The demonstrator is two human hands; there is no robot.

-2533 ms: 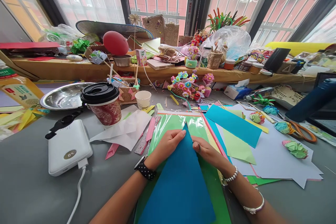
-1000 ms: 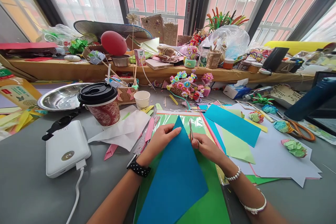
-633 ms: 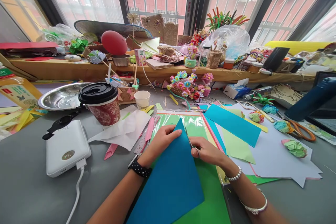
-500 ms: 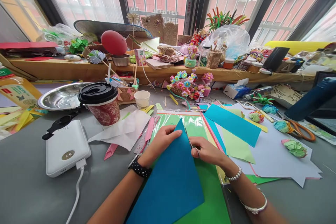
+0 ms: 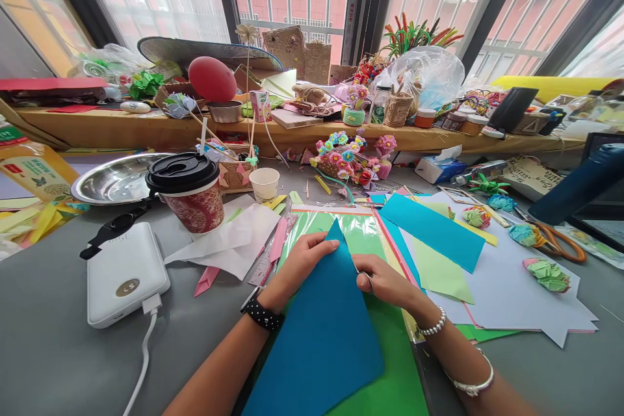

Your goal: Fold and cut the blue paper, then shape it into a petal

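A dark blue paper sheet (image 5: 322,338) stands tilted over a green sheet (image 5: 400,383), its pointed corner up. My left hand (image 5: 302,261) pinches the paper just left of that tip, fingers closed on it. My right hand (image 5: 385,281) is closed at the paper's right edge on small scissors (image 5: 364,275). Only a bit of the scissors' metal shows, and the blades are hidden by the paper and my fingers.
A lidded coffee cup (image 5: 190,192), a white power bank (image 5: 127,273) with its cable and a steel bowl (image 5: 114,179) sit to the left. Loose coloured sheets (image 5: 431,231), folded paper flowers (image 5: 548,275) and orange scissors (image 5: 560,244) lie to the right. A cluttered wooden shelf (image 5: 146,130) runs along the back.
The small scissors' blades stood out beside the paper's tip a second ago; now they are down at its right edge and hidden. The blue sheet has swung slightly.
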